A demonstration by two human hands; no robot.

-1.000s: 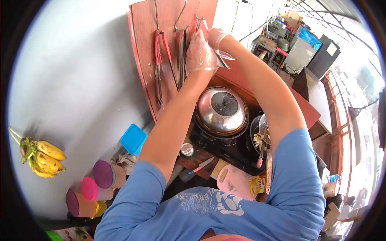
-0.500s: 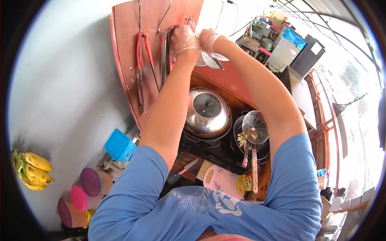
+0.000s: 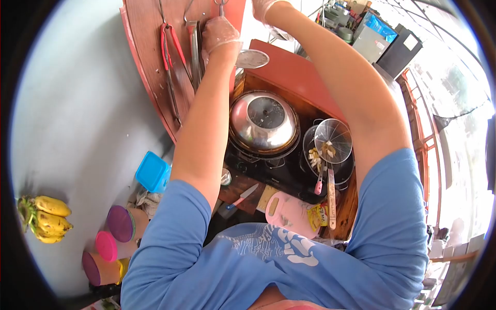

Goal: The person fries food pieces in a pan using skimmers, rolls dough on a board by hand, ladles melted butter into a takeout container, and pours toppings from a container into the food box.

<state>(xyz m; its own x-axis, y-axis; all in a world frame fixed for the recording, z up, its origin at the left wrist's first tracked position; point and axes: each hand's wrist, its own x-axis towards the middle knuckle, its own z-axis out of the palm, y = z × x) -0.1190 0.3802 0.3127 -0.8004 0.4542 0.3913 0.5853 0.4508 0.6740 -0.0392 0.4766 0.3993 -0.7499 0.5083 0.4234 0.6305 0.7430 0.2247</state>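
My left hand (image 3: pixel 221 37), in a clear plastic glove, is closed round the hanging utensils at the red-brown board (image 3: pixel 147 39). A round metal ladle (image 3: pixel 252 59) sticks out beside its wrist. Left of it hang metal tongs (image 3: pixel 194 49) and red-handled tongs (image 3: pixel 173 49). My right hand (image 3: pixel 264 10), also gloved, is at the top edge, apart from the left one, its fingers partly cut off. Just below it shows a shiny metal utensil (image 3: pixel 280 34), which it seems to hold.
Below are a lidded pan (image 3: pixel 264 121) on the black stove (image 3: pixel 281 178), a wire strainer (image 3: pixel 333 140) over a second pan, a knife (image 3: pixel 243 196), a pink cutting board (image 3: pixel 289 217) and a yellow packet (image 3: pixel 317 216). Lidded containers (image 3: pixel 120 225) and bananas (image 3: pixel 51 217) are at left.
My right hand has moved up and right, away from my left hand, and the metal utensil has gone with it. The round ladle beside my left hand now shows more fully. The view has shifted.
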